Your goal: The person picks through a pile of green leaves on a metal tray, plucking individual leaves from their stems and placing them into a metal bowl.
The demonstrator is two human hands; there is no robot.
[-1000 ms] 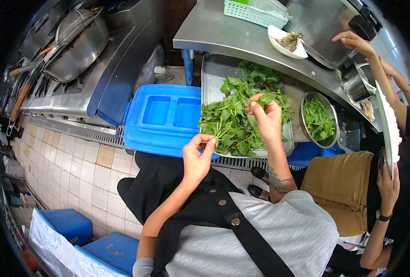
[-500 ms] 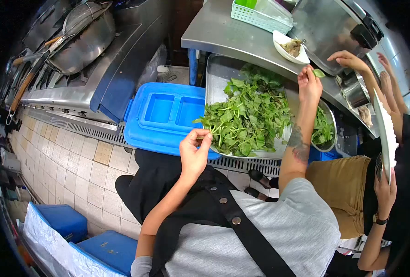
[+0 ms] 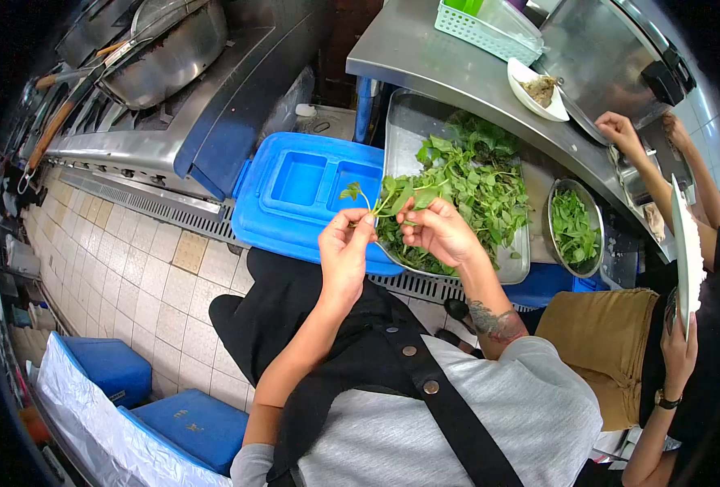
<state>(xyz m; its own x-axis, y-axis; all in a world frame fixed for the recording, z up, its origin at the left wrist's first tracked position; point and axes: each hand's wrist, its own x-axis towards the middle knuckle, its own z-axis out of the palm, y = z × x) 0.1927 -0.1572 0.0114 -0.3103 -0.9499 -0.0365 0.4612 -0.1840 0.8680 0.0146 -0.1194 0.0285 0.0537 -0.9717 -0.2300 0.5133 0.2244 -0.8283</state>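
Green sprig (image 3: 376, 203) pinched at its stem in my left hand (image 3: 345, 252), over the blue bin lid (image 3: 295, 199) | my right hand (image 3: 439, 231) is back from the steel bowl (image 3: 575, 227), fingers closing on the same stem beside the tray (image 3: 412, 122) of greens (image 3: 465, 183) | leaf dropped off, next one up | head view only.

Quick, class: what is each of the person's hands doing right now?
Left hand: closed, pinching a leafy sprig.
Right hand: fingers closed on the same sprig's stem.
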